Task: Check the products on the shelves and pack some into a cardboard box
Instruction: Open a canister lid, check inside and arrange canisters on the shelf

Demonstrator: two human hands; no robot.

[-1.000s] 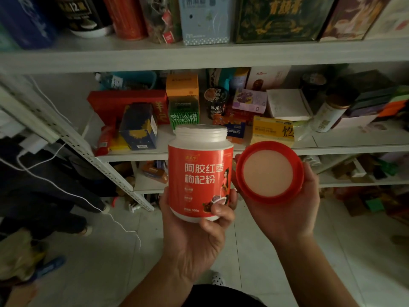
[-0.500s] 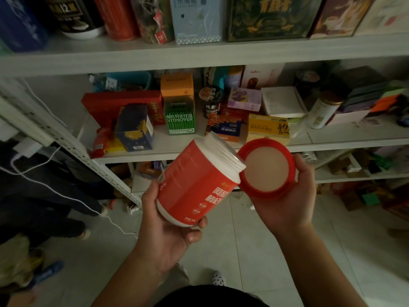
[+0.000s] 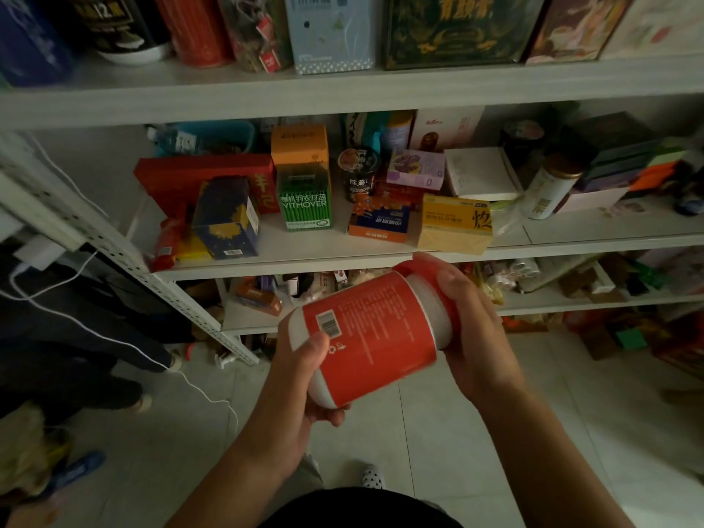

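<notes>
The task is judged to be at an early stage. One product, a red-and-white jar (image 3: 371, 337), is held in front of the shelf (image 3: 571, 230) and is apparently being checked. No cardboard box is in view, so nothing can be seen to be packed. Many boxes and tins stand on the shelf, unchecked as far as can be told.

The jar is held in the air between the two hands, nearly on its side. Its long axis runs from its white base at the lower left to its mouth at the upper right, which points up towards the shelf. The barcode side is turned up to the camera.

The base is gripped by the left hand (image 3: 304, 379), the thumb laid on the label just beside the barcode and the fingers (image 3: 327, 411) curled underneath. The red lid (image 3: 419, 266) at the mouth is covered by the right hand (image 3: 472, 325), whose fingers (image 3: 453, 283) are curled round it. Whether the lid is fully screwed down cannot be told.
</notes>
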